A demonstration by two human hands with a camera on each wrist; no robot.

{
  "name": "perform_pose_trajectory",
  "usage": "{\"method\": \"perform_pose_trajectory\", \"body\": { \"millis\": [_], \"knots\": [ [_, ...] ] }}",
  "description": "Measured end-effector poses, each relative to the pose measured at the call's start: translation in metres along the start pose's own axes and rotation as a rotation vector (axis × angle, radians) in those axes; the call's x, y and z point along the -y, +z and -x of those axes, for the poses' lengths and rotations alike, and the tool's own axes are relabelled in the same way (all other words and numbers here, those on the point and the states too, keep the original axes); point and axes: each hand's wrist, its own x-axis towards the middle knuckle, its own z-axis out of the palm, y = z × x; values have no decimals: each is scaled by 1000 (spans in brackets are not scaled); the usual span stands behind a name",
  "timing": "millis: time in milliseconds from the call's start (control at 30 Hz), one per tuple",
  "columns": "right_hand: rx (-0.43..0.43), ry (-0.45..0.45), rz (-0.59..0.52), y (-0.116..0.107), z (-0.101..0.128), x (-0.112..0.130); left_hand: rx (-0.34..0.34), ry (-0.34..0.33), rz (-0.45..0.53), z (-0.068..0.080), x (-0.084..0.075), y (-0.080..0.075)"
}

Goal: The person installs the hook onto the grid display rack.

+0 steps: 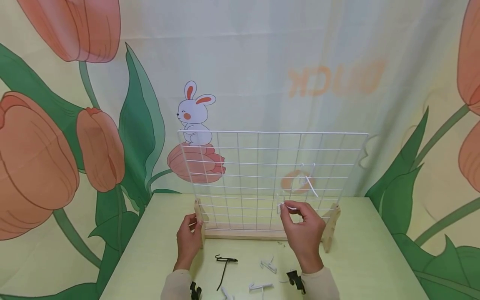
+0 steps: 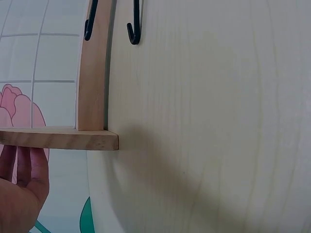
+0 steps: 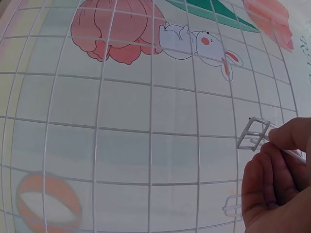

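Observation:
My right hand (image 1: pixel 303 229) pinches a white wire hook (image 3: pixel 253 133) between thumb and fingers, in front of the white wire grid panel (image 1: pixel 267 163). The hook's frame is close to the wires; whether it touches them I cannot tell. A second white hook (image 1: pixel 312 186) hangs on the grid, higher and to the right. At the grid's left end, my left hand (image 1: pixel 188 238) rests against the wooden stand (image 2: pixel 58 140). In the left wrist view, the fingers (image 2: pixel 40 167) touch the outer face of its side piece; the thumb is hidden there.
On the table before the grid lie a black hook (image 1: pixel 226 260), white hooks (image 1: pixel 268 265) and black pieces (image 1: pixel 296 281) near my right sleeve. A wooden bar (image 1: pixel 243 235) runs along the grid's bottom. Behind hangs a curtain (image 1: pixel 240 62) printed with tulips and a rabbit.

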Motion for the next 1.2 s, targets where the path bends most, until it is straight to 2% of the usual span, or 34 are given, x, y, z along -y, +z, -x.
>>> {"method": "perform_pose_trajectory", "body": {
  "millis": [300, 500, 800, 1200],
  "knots": [
    [-38, 19, 43, 18, -8, -25, -24, 5, -19, 1, 0, 1],
    [-76, 19, 88, 24, -10, -37, -11, 2, -6, 3, -3, 1],
    [-106, -111, 141, 33, -8, -52, -12, 29, -8, 0, -4, -2],
    [-86, -122, 145, 33, -2, -59, -17, 33, -25, 2, -4, 0]
  ]
}}
